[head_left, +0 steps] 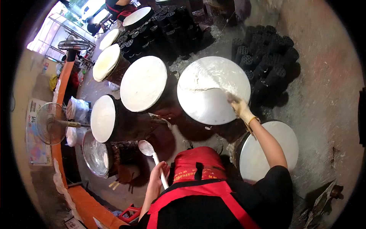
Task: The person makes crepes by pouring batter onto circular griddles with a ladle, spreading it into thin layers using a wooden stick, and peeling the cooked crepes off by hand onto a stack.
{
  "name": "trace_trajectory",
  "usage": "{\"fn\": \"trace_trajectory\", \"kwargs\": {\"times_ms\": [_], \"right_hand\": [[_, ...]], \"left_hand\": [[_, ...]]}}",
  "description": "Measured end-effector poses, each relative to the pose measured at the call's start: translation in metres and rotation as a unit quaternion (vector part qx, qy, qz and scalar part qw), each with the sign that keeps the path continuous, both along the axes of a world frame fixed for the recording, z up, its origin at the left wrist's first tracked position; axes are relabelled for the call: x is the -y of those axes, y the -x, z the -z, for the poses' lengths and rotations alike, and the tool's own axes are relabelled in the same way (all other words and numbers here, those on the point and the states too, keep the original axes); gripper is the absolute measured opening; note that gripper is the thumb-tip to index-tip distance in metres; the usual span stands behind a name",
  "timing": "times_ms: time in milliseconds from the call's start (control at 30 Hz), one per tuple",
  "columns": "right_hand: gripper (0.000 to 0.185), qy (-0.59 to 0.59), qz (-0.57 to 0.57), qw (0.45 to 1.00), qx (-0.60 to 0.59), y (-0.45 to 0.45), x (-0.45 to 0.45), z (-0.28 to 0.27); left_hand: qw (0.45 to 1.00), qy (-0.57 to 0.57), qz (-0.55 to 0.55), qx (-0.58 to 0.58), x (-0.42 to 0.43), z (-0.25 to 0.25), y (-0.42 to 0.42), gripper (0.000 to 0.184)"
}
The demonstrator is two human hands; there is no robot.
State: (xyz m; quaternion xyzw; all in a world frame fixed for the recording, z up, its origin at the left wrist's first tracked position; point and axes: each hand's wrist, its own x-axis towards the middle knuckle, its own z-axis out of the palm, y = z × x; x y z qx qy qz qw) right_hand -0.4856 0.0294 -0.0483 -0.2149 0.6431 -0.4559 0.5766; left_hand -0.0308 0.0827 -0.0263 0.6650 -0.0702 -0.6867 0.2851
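Observation:
In my left hand (157, 173) is a ladle (146, 148); my fingers wrap round its white handle, and its round bowl points up and away from me. White residue coats the bowl. My right hand (241, 108), in a pale glove, reaches over the right part of a round griddle (194, 110). Its fingertips are blurred, and I cannot make out whether they hold anything. White batter (202, 78) covers the far part of that griddle in an uneven layer, while the near part looks smooth and bare.
Another round griddle (268, 152) stands at my right elbow. Several more white-topped griddles, including one (144, 84), curve away to the left. Black honeycomb briquettes (267, 57) are piled behind. A fan (51, 123) stands at the left by an orange-edged ledge (82, 200). Other people are farther back.

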Motion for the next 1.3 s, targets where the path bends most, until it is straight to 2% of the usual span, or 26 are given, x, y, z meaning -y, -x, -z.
{"fn": "trace_trajectory", "kwargs": {"times_ms": [33,100,133,167,200,233,267,400,467,567,600,633,667,733,800,867,900,933,967,1000,1033,1067,1133,1167,1233,1300], "right_hand": [[0.034,0.006,-0.087,0.993,-0.081,-0.005,-0.003,0.000],[0.034,0.025,-0.125,0.991,0.032,-0.014,-0.027,0.046],[0.038,0.002,0.094,0.944,0.315,-0.033,-0.036,0.045],[0.038,0.018,-0.147,0.989,0.008,-0.027,-0.075,0.032],[0.036,-0.035,-0.114,0.993,0.021,-0.038,-0.090,-0.016],[0.035,-0.025,-0.087,0.990,0.106,-0.035,-0.119,0.011],[0.038,0.027,-0.019,0.996,0.079,-0.038,-0.132,0.050],[0.038,-0.032,0.272,0.960,-0.058,-0.087,-0.113,0.016],[0.038,0.110,0.321,0.931,-0.136,-0.108,-0.091,0.076],[0.038,0.179,0.234,0.953,0.063,-0.157,-0.106,0.111],[0.039,0.179,0.202,0.957,0.105,-0.176,-0.120,0.110],[0.038,0.154,0.181,0.966,0.104,-0.199,-0.129,0.077],[0.038,0.110,0.165,0.977,0.080,-0.215,-0.148,0.049],[0.040,0.141,0.180,0.967,-0.116,-0.256,-0.179,0.044],[0.039,0.130,0.244,0.942,-0.189,-0.296,-0.186,0.051],[0.026,0.044,0.449,0.891,0.057,-0.340,-0.138,0.056],[0.017,0.090,0.468,0.850,0.223,-0.345,-0.098,0.054],[0.021,0.058,0.468,0.879,0.075,-0.358,-0.047,0.059],[0.022,0.152,0.404,0.897,0.097,-0.363,-0.008,0.051],[0.027,0.177,0.378,0.907,-0.053,-0.366,0.045,0.067],[0.036,0.218,0.355,0.909,-0.022,-0.362,0.094,0.075],[0.046,0.222,0.350,0.906,-0.088,-0.354,0.143,0.077],[0.043,0.134,0.378,0.874,-0.273,-0.335,0.233,0.104],[0.041,0.084,0.401,0.864,-0.293,-0.330,0.257,0.101],[0.040,0.077,0.493,0.846,-0.188,-0.334,0.264,0.072],[0.040,0.060,0.519,0.850,-0.072,-0.337,0.260,0.099]], "left_hand": [[1.000,-0.009,0.009,-0.009,-0.001,-0.002,-0.002,0.012],[0.999,-0.014,0.019,0.021,0.005,-0.007,0.002,0.012],[0.999,-0.018,0.026,0.014,0.008,-0.008,0.000,0.012],[0.999,-0.022,0.033,0.006,0.012,-0.007,-0.002,0.012],[0.999,-0.026,0.043,-0.001,0.017,-0.006,-0.005,0.012],[0.998,-0.016,0.061,-0.008,0.022,-0.003,-0.007,0.012],[0.997,-0.008,0.081,-0.014,0.028,0.002,-0.010,0.012],[0.984,0.003,0.173,-0.026,0.059,0.003,-0.010,0.012],[0.974,0.018,0.228,-0.006,0.073,-0.005,-0.008,0.012],[0.955,0.057,0.292,-0.025,0.102,0.011,-0.041,0.012],[0.944,0.054,0.324,-0.023,0.114,0.017,-0.054,0.013],[0.937,0.059,0.343,-0.021,0.123,0.018,-0.065,0.015],[0.930,0.065,0.361,-0.021,0.130,0.017,-0.075,0.016],[0.925,0.062,0.372,-0.044,0.148,0.036,-0.106,0.022],[0.931,0.073,0.357,-0.029,0.156,0.052,-0.137,0.024],[0.923,0.082,0.373,-0.035,0.164,0.061,-0.172,0.028],[0.932,0.080,0.353,-0.026,0.161,0.057,-0.185,0.029],[0.939,0.079,0.334,-0.017,0.158,0.045,-0.195,0.031],[0.945,0.079,0.317,-0.007,0.157,0.039,-0.205,0.032],[0.955,0.071,0.287,-0.032,0.154,0.043,-0.224,0.035],[0.955,0.096,0.278,-0.040,0.149,0.034,-0.235,0.034],[0.960,0.089,0.264,-0.026,0.146,0.029,-0.245,0.033],[0.967,0.085,0.241,-0.004,0.138,0.031,-0.270,0.033],[0.969,0.089,0.232,0.003,0.135,0.033,-0.282,0.032],[0.970,0.082,0.228,0.003,0.133,0.031,-0.295,0.030],[0.972,0.077,0.223,0.003,0.130,0.036,-0.310,0.028]]}}
